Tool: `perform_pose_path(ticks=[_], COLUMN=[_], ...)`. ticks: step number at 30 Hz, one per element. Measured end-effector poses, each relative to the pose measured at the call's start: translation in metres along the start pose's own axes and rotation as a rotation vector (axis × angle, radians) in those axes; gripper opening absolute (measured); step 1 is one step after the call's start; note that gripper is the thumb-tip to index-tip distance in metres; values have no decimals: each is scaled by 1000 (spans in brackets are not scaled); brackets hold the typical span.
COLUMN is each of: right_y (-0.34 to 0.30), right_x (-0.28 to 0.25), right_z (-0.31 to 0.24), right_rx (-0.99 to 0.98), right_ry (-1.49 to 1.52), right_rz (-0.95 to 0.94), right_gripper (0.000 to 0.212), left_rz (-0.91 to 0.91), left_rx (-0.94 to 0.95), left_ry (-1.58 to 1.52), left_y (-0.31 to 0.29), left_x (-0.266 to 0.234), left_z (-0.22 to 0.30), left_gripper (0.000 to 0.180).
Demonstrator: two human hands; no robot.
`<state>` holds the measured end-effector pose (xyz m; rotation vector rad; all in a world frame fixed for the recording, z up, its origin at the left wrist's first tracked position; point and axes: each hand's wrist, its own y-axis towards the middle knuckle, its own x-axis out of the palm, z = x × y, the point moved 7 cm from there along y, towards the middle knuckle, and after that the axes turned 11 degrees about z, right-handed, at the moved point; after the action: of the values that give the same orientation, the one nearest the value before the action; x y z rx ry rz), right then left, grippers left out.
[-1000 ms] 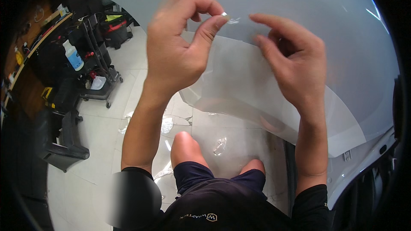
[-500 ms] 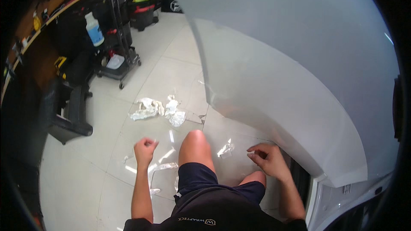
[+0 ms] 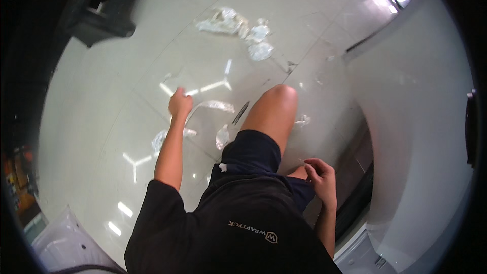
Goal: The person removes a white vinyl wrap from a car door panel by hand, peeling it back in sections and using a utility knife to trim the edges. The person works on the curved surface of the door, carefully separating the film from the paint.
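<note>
My left hand reaches out over the floor with its fingers curled closed. Whatever it may hold is hidden. Beside it lies a curved strip of crumpled clear film, and a slim dark pen-shaped tool rests between that strip and my bare knee. My right hand is low beside my other leg, thumb and fingers drawn together in a pinch. A faint pale bit shows at its fingertips, too small to name. To the right of that hand curves a pale grey vehicle panel, not touched by either hand.
More crumpled film lies farther off on the shiny tiled floor. At the upper left stands a black stool. A dark tyre sits beneath the panel, close to my right arm. A white panel shows at lower left.
My view has swung down and left, so the cart has mostly left the picture and the vehicle panel has shifted right. My left arm stretches farther forward; my right hand sits nearer my leg.
</note>
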<state>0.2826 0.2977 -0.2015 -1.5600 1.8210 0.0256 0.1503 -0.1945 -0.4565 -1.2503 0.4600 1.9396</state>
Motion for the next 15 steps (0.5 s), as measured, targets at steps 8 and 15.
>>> perform_pose_path(ticks=[8, 15], right_y=[11, 2], right_x=[13, 36], right_z=[34, 29], right_rx=[98, 58], right_ry=[-73, -138], right_rz=[-41, -86], right_gripper=[19, 19], left_rz=[-362, -362], left_rx=[218, 312], left_ry=[31, 139], left_y=[-74, -159], left_x=[57, 161], left_z=[20, 53], left_gripper=[27, 39])
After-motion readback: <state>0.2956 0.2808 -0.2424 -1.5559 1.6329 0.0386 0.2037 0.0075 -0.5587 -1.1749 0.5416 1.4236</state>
